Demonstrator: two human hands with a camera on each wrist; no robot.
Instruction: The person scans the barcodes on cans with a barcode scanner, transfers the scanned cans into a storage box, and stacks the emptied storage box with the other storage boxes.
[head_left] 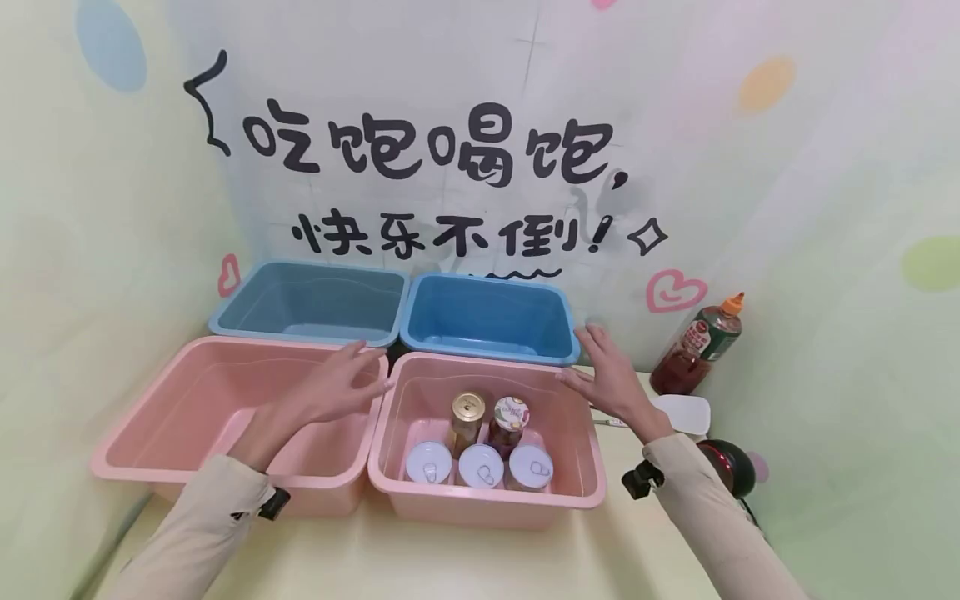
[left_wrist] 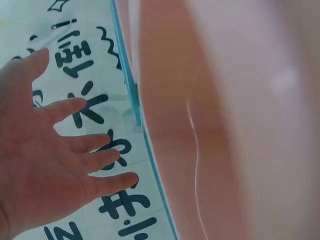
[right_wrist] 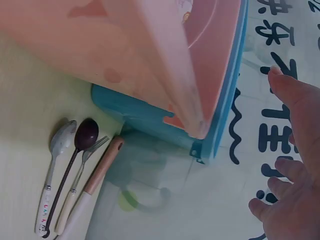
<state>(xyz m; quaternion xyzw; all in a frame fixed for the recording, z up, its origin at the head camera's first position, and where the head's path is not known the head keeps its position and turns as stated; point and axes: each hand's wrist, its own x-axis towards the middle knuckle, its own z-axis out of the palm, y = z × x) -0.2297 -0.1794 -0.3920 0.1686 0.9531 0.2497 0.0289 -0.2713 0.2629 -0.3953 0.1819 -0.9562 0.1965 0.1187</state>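
My left hand [head_left: 330, 387] hovers over the right part of the left pink bin [head_left: 142, 417], fingers spread and holding nothing. In the left wrist view, that left hand [left_wrist: 65, 150] has its fingers apart beside the bin. My right hand [head_left: 611, 375] hangs near the back right corner of the right pink bin [head_left: 487, 510], with nothing in its grasp. Inside that bin stand a gold-topped can [head_left: 467, 412], a container with a patterned lid [head_left: 511, 414] and three white-topped pull-tab cans [head_left: 481, 465]. The right wrist view shows the right hand [right_wrist: 295, 190] with loosely extended fingers.
Behind the pink bins sit a grey-blue bin [head_left: 315, 300] and a brighter blue bin [head_left: 491, 317]. A sauce bottle [head_left: 697, 346], a white dish [head_left: 684, 414] and a black-and-red object [head_left: 731, 467] are at right. Spoons [right_wrist: 62, 140] and a fork [right_wrist: 82, 170] lie beside the bins.
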